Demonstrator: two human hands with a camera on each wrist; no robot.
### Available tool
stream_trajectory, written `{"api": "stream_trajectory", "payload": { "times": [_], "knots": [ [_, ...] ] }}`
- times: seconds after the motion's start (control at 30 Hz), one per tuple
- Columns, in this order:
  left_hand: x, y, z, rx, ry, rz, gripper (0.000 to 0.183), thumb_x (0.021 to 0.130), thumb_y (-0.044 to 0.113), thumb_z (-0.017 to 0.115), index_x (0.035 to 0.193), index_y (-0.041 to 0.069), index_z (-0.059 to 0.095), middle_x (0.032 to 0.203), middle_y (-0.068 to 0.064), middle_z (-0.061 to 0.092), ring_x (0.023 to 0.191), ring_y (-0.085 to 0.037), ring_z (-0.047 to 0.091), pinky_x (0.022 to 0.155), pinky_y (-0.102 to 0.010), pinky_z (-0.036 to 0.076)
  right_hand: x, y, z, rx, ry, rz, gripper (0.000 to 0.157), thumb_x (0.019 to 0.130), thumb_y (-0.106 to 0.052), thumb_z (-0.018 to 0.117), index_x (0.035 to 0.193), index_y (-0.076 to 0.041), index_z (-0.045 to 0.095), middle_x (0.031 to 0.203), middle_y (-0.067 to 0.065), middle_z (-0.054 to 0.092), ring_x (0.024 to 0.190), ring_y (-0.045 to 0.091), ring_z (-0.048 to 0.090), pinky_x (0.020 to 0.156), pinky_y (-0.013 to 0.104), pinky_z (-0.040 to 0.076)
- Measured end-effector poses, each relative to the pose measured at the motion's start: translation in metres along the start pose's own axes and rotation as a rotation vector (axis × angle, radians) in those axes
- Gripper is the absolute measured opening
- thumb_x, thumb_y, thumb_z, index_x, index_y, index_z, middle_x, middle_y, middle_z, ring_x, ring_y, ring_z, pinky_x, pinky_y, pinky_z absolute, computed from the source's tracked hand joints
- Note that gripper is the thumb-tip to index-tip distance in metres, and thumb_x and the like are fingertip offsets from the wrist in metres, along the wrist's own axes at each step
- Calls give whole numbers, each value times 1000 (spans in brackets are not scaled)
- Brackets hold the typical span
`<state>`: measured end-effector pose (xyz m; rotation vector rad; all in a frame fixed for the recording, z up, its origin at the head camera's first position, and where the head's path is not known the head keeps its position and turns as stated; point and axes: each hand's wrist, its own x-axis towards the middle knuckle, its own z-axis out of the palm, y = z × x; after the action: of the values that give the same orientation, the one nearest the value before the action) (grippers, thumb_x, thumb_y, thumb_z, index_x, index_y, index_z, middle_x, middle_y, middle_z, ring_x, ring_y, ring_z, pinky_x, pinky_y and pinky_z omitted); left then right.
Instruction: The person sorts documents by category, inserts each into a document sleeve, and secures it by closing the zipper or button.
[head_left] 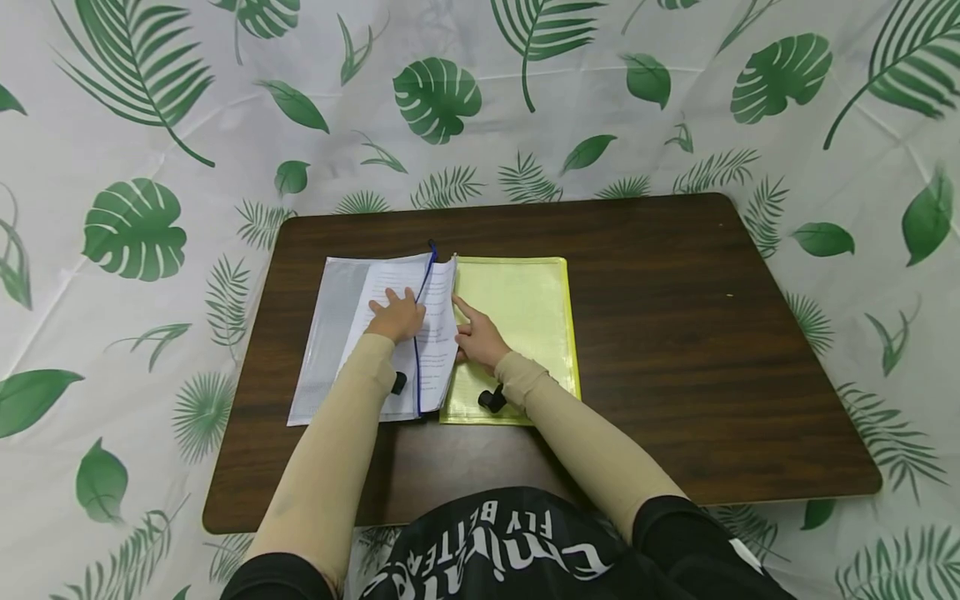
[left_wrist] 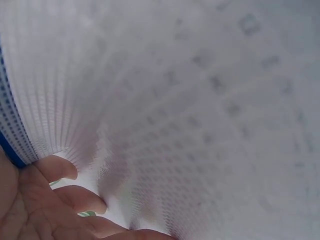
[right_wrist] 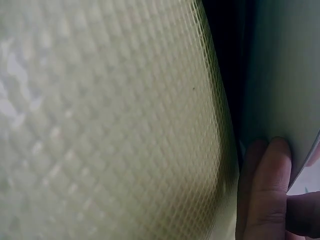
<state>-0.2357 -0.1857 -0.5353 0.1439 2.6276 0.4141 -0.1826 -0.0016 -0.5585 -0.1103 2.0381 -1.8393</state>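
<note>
A clear mesh zip pouch with a blue zipper edge (head_left: pixel 417 379) lies at the left of the table. A stack of printed papers (head_left: pixel 437 354) is partly inside the pouch (head_left: pixel 322 350), its right part sticking out past the zipper. My left hand (head_left: pixel 398 317) rests on the pouch with fingers spread; in the left wrist view its fingers (left_wrist: pixel 80 197) touch the mesh. At the papers' right edge my right hand (head_left: pixel 483 343) grips the stack. Its fingers (right_wrist: pixel 270 185) lie against one face of the papers (right_wrist: pixel 285 75) in the right wrist view.
A yellow mesh zip pouch (head_left: pixel 517 292) lies flat beside the papers, under my right hand. The brown table (head_left: pixel 675 350) extends to the right. A white cloth with green leaf prints (head_left: pixel 525 125) hangs behind it.
</note>
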Motion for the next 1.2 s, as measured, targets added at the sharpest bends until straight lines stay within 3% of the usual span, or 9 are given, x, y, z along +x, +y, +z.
{"api": "stream_trajectory", "payload": {
  "times": [0.23,0.6,0.83,1.2],
  "knots": [
    [-2,0,0,-13,-1,1,66,108,31,21,158,-11,9,157,-45,1,140,-69,3,116,-72,2,1,0,3,-33,0,-36,84,97,19,41,163,-29,23,114,26,71,71,19,67,55,29,53],
    [1,0,-1,7,-5,12,66,109,31,20,157,-12,9,157,-45,4,147,-59,2,115,-72,1,4,1,3,-60,-2,-61,87,95,21,41,164,-27,21,111,28,71,70,18,67,58,29,53],
    [2,-1,-2,-62,-26,-21,67,108,34,20,159,-8,8,158,-44,-2,140,-70,-2,115,-72,0,6,10,1,35,37,-9,93,92,23,42,165,-29,15,118,31,68,67,18,64,55,25,50],
    [0,-4,-1,-96,17,10,67,107,32,18,158,-11,9,157,-45,2,140,-69,0,115,-72,-1,7,10,3,24,37,-41,92,92,24,41,164,-28,17,123,31,66,67,18,64,54,25,49]
  ]
}}
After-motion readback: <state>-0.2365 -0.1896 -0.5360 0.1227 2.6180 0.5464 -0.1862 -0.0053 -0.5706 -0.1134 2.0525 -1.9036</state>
